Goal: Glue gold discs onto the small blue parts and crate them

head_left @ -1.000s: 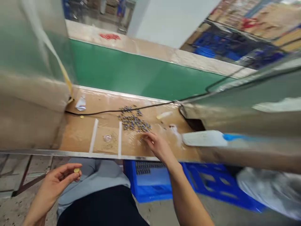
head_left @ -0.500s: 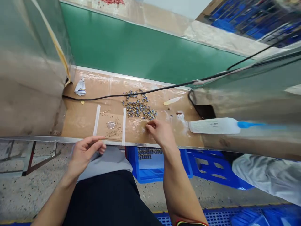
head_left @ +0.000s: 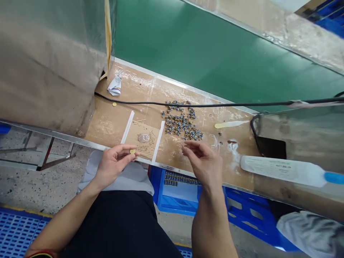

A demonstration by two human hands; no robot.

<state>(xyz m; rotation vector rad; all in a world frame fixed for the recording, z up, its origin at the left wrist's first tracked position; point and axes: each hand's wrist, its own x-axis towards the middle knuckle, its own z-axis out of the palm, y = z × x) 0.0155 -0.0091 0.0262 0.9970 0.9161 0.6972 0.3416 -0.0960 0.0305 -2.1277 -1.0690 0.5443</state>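
Note:
My left hand point(head_left: 115, 163) is at the table's front edge, thumb and fingers closed together. A small round yellow piece point(head_left: 132, 151) shows at its fingertips; whether it is held or worn on a finger I cannot tell. My right hand point(head_left: 205, 163) hovers over the tabletop with its fingers pinched, and what they hold is too small to make out. Just beyond it lies a pile of small blue-and-brass parts point(head_left: 178, 123). Between two white tape strips near my left hand sit a clear round disc point(head_left: 143, 138) and many tiny dark pieces point(head_left: 152, 143).
A black cable point(head_left: 150, 103) crosses above the tabletop. To the right lie a white bottle with a blue tip point(head_left: 282, 170) and a pale spatula-like strip point(head_left: 231, 124). A blue crate point(head_left: 176, 204) with rows of parts stands below the edge. A crumpled white wrapper point(head_left: 115, 86) lies back left.
The camera view has turned and shifted, so the table appears further right and tilted. My left hand's fingers have drawn closer together around the yellow piece. My right hand stays pinched near the pile.

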